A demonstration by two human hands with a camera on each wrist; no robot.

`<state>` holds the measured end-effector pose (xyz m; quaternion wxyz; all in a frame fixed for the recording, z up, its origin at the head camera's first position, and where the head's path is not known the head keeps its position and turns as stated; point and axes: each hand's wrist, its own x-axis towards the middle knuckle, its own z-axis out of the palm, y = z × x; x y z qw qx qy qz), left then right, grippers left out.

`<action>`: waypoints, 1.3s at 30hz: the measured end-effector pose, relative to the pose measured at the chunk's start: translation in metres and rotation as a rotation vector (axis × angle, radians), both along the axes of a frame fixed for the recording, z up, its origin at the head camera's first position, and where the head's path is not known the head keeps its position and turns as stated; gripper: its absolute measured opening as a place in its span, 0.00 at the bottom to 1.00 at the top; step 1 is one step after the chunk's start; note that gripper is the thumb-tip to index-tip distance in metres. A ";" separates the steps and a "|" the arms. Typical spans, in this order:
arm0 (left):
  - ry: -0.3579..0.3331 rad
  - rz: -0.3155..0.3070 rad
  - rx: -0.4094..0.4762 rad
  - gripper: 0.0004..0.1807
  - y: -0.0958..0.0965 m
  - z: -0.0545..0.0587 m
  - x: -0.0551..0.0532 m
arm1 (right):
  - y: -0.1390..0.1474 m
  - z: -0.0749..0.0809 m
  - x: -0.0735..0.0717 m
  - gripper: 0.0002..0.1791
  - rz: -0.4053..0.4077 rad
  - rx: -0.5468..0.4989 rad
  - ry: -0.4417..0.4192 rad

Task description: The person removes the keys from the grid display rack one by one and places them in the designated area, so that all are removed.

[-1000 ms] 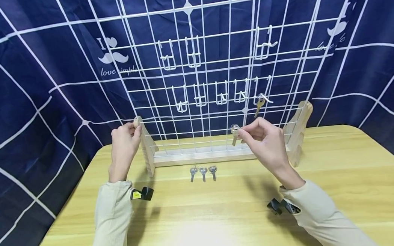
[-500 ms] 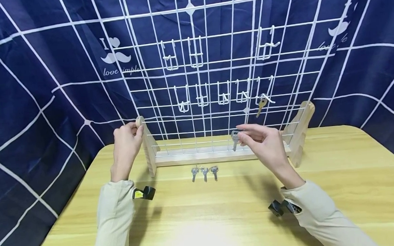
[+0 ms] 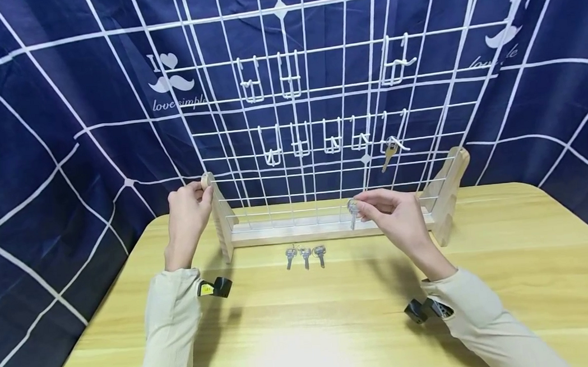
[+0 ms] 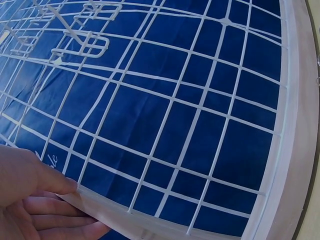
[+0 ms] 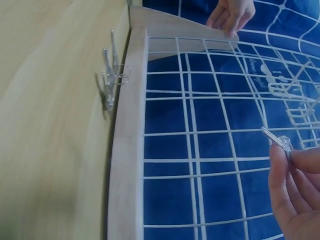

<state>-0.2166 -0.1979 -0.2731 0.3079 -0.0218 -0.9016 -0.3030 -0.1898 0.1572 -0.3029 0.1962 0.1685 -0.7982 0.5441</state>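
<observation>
A silver key (image 3: 354, 214) with a ring hangs pinched between the thumb and fingers of my right hand (image 3: 397, 215), in front of the lower wires of the white grid rack (image 3: 313, 172). In the right wrist view, the same key (image 5: 278, 140) points away from the fingertips. My left hand (image 3: 189, 217) grips the top of the rack's left wooden upright (image 3: 220, 221); the left wrist view shows its thumb (image 4: 60, 181) against that wood. A brass-coloured key (image 3: 389, 156) hangs on the rightmost hook of the lower row. On the table lie three silver keys (image 3: 306, 256) side by side.
Several white wire hooks (image 3: 332, 142) sit in two rows on the grid. The rack's wooden base (image 3: 302, 231) stands on the wood-grain table (image 3: 301, 306). Dark blue cloth (image 3: 46, 182) with white lines surrounds the back and sides.
My right hand has lowered the silver key, away from the hanging brass-coloured key. The left hand keeps its grip on the upright. The keys on the table have not moved.
</observation>
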 end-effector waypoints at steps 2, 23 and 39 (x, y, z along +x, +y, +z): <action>0.001 0.002 0.000 0.13 0.000 0.000 0.000 | 0.000 -0.001 0.000 0.10 0.005 0.000 -0.015; -0.022 0.009 0.028 0.13 0.000 0.000 0.000 | -0.004 -0.044 -0.013 0.10 0.088 0.091 -0.351; -0.007 0.000 0.031 0.14 0.001 -0.002 -0.002 | -0.005 -0.053 -0.022 0.11 0.115 0.096 -0.510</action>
